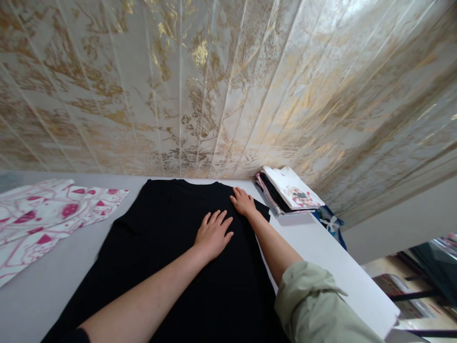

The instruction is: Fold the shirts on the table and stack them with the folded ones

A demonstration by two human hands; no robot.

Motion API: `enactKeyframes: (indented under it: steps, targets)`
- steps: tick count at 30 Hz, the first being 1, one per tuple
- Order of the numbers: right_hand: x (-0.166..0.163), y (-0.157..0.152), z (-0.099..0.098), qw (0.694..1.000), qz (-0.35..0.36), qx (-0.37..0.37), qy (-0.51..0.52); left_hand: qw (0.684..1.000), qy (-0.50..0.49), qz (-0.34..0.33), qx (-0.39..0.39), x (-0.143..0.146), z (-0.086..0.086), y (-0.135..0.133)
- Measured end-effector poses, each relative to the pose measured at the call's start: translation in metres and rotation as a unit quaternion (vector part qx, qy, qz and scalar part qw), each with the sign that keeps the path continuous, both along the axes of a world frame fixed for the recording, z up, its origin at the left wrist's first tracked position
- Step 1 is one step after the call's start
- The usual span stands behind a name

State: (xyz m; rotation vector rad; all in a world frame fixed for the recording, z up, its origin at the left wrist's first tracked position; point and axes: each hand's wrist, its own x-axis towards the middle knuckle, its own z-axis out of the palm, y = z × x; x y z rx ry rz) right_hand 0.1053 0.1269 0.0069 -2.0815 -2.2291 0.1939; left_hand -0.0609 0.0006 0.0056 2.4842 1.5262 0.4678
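Your left hand (214, 233) lies palm down, fingers spread, on the black T-shirt (160, 228) laid out across the white tabletop (310, 243). Your right hand (244, 202) rests flat by its right shoulder, fingers extended, near the folded clothes stack (287, 188). A pink-patterned white garment (46, 214) lies left.

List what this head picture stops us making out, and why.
Head view:
Black garment, lower end: cut off by bottom edge.
Areas beneath left hand and right hand: covered.
Patterned cloth, left end: cut off by left edge.
Folded stack, lower layers: mostly covered by white garment.
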Motion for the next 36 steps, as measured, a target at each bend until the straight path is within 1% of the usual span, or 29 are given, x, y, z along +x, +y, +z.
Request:
enactKeyframes:
  steps: [2,3,5,7,8,10,12,14,17,20,22,25,30,32,36]
  targets:
    - [0.002,0.008,-0.004,1.000,-0.004,0.004,-0.002,1.000,-0.008,0.004,0.006,0.003,0.001,-0.003]
    - [0.003,0.011,-0.005,1.000,0.000,0.011,0.000,1.000,-0.015,-0.006,0.012,0.005,0.002,-0.006]
    - [0.006,0.016,-0.008,0.999,0.015,0.028,0.009,0.998,-0.027,-0.058,0.013,0.009,0.004,-0.011]
    - [0.008,0.019,-0.009,0.998,0.033,0.047,0.026,0.992,-0.024,-0.123,-0.017,0.011,0.004,-0.017]
    - [0.010,0.020,-0.009,0.997,0.039,0.059,0.037,0.989,-0.018,-0.144,-0.038,0.011,0.004,-0.019]
    - [0.017,0.020,-0.008,0.993,0.042,0.096,0.057,0.984,-0.009,-0.162,-0.070,0.010,0.003,-0.022]
    - [0.030,0.017,-0.005,0.986,0.025,0.148,0.068,0.983,-0.006,-0.168,-0.079,0.008,0.004,-0.023]
    - [0.050,0.008,0.000,0.983,-0.003,0.175,0.058,0.982,-0.005,-0.171,-0.084,0.007,0.004,-0.023]
    - [0.082,-0.011,0.006,0.990,-0.032,0.137,0.022,0.982,-0.001,-0.166,-0.087,0.008,0.006,-0.022]
    - [0.101,-0.028,0.008,0.994,-0.057,0.097,0.006,0.983,-0.001,-0.162,-0.087,0.009,0.007,-0.023]
    - [0.105,-0.031,0.008,0.994,-0.076,0.083,0.005,0.983,-0.001,-0.162,-0.090,0.010,0.007,-0.024]
    - [0.104,-0.026,0.012,0.992,-0.095,0.076,0.020,0.983,-0.005,-0.162,-0.088,0.009,0.006,-0.024]
    - [0.107,-0.016,0.021,0.988,-0.105,0.069,0.090,0.984,-0.013,-0.162,-0.080,0.008,0.008,-0.025]
    - [0.110,-0.017,0.022,0.982,-0.113,0.079,0.131,0.983,-0.007,-0.160,-0.087,0.008,0.009,-0.025]
    - [0.111,-0.023,0.020,0.959,-0.145,0.126,0.209,0.984,-0.007,-0.155,-0.086,0.009,0.009,-0.025]
